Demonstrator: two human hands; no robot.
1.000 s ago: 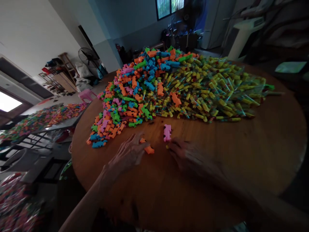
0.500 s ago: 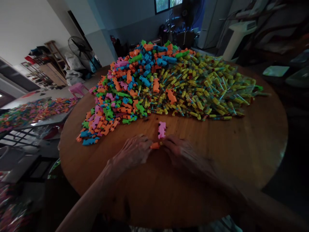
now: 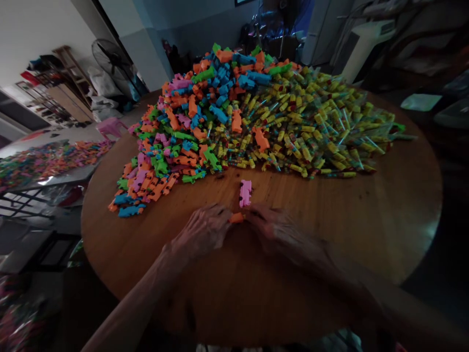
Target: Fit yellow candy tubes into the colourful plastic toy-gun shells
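My left hand (image 3: pixel 203 231) and my right hand (image 3: pixel 278 230) meet near the front of a round wooden table (image 3: pixel 366 215). Both pinch a small orange plastic piece (image 3: pixel 236 218) between their fingertips. A pink plastic piece (image 3: pixel 245 192) lies on the wood just beyond the hands. Behind it rises a big heap of orange, blue, green and pink plastic pieces (image 3: pixel 198 112), and to its right a heap of yellow tube-shaped items in clear wrappers (image 3: pixel 315 127).
Another table covered with coloured pieces (image 3: pixel 47 161) stands at the left. A standing fan (image 3: pixel 106 56), shelves (image 3: pixel 58 93) and a pink stool (image 3: pixel 110 128) are at the back left. A white appliance (image 3: pixel 362 44) stands at the back right.
My left hand picked the orange piece off the table and my right hand came in to grip it too. The view shifted slightly, and the hands have stayed joined since half a second ago.
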